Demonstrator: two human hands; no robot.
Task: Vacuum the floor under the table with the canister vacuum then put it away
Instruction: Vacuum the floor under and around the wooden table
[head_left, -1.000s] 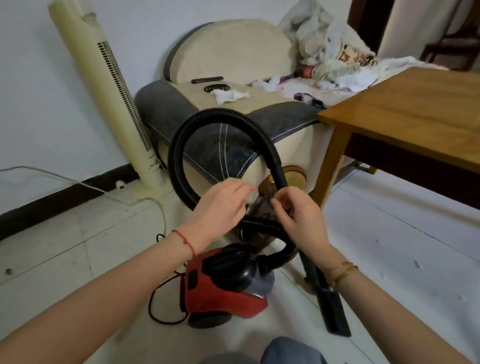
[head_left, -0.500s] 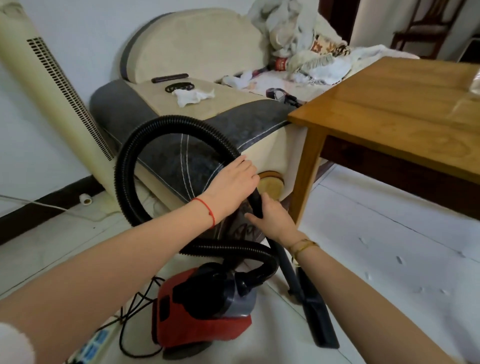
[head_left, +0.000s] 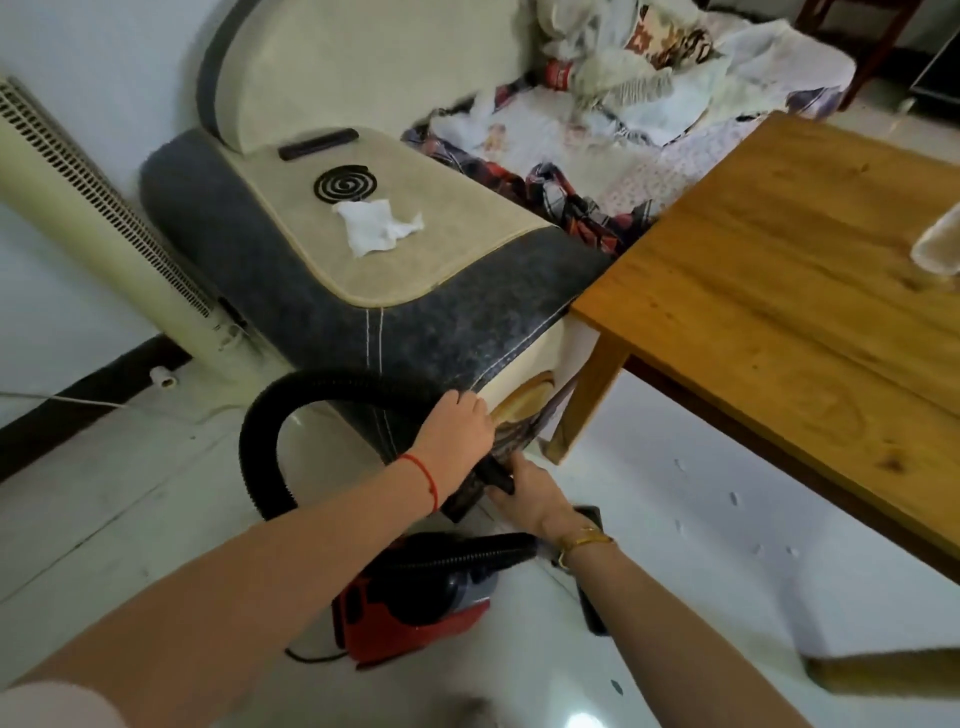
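Clearly the hose (head_left: 270, 436) is soft and springy, looping up from the red vacuum (head_left: 410, 608) on the floor beside the table (head_left: 779, 291); the stiff wand is the better place to hold. Left hand (head_left: 457, 426) curls over the hose's upper end, wrist bent down. Right hand (head_left: 530, 493) reaches lower and closes round the black wand; both grips look firm.

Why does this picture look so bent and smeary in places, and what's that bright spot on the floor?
Head view: the wide-angle lens bows the table edge and tower fan; the vacuum hose near the left hand and right hand is motion-smeared; a light reflects as glare on the glossy floor; the bottom right corner is too blurred to read.
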